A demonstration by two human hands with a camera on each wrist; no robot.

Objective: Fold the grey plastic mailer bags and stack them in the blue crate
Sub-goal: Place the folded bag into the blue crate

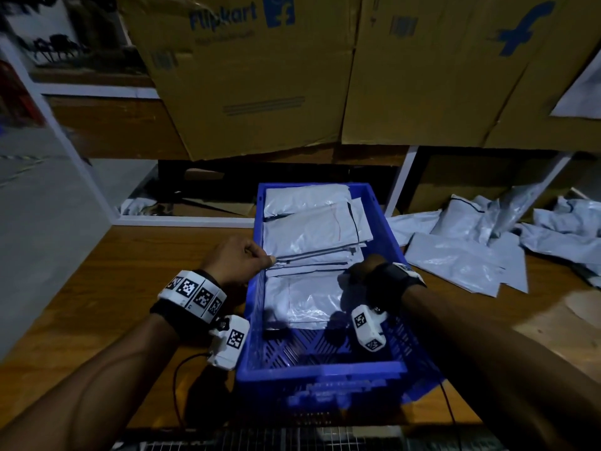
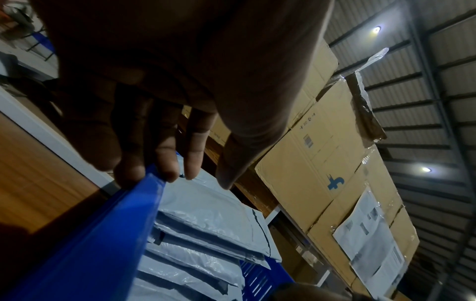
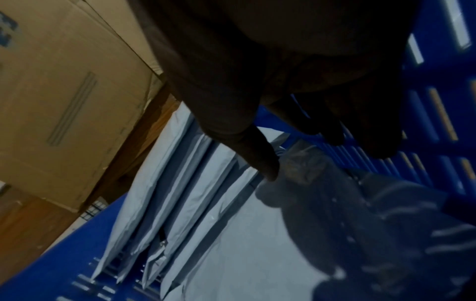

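— How will these mailers handle?

— Light, limp and slick, I'd judge. The folded mailer bags (image 1: 312, 236) are glossy pale grey film with a thin dark line along one edge, and they lie overlapped like shingles inside the blue crate (image 1: 320, 375), filling its far end and middle; the near end shows bare lattice floor. A sheet like that should slide off its neighbour easily, so it is best taken at a folded edge or corner, with a flat palm to keep the fold shut.

— What are the hands doing?

— The left hand (image 1: 239, 260) is at the crate's left wall, fingers (image 2: 167, 160) nearly straight and pointing down, their tips at the blue rim and the edge of a bag. Whether they pinch that edge, I cannot tell. The right hand (image 1: 367, 271) is down inside near the right wall, fingers extended over the stack; it is dark there, so contact is uncertain, but nothing seems gripped.

— And the rest of the work?

— A loose heap of unfolded mailer bags (image 1: 481, 242) sprawls over the right side of the wooden table (image 1: 130, 275), beside the crate. Flipkart cartons (image 1: 257, 73) stand behind.
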